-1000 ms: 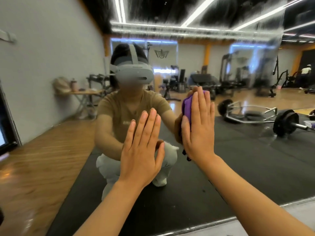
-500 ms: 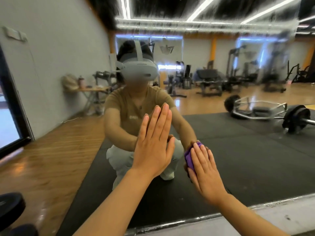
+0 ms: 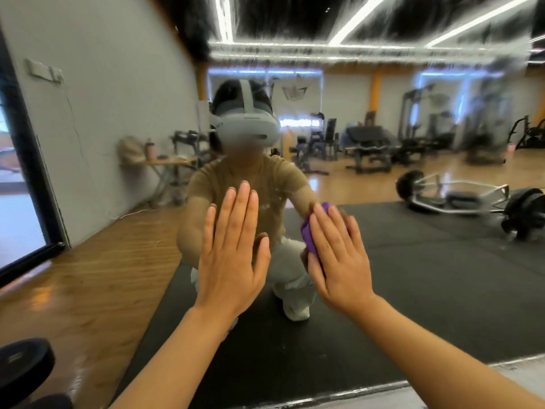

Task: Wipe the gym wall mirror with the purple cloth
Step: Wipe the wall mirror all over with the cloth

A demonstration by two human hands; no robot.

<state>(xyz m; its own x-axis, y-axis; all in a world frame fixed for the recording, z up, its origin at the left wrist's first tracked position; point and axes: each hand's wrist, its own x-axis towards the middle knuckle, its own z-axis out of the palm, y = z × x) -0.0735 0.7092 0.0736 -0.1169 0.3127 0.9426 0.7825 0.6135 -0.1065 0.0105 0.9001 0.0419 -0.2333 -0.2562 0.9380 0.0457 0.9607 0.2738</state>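
The wall mirror (image 3: 427,276) fills nearly the whole head view and reflects the gym and a crouching person in a headset. My left hand (image 3: 233,255) lies flat against the glass, fingers straight and pointing up. Just to its right, my right hand (image 3: 339,258) presses the purple cloth (image 3: 309,231) flat to the mirror with straight fingers. Only the cloth's left edge and top show past the hand. The upper glass is streaked and hazy.
The mirror's bottom edge (image 3: 383,389) runs low across the view above a pale ledge. A black weight plate (image 3: 23,370) lies at the bottom left. Reflected in the glass are a loaded hex bar (image 3: 472,199), benches and a dark floor mat.
My right hand slid the cloth down the glass from shoulder height to low, then back up a little. My left hand stayed flat on the mirror.
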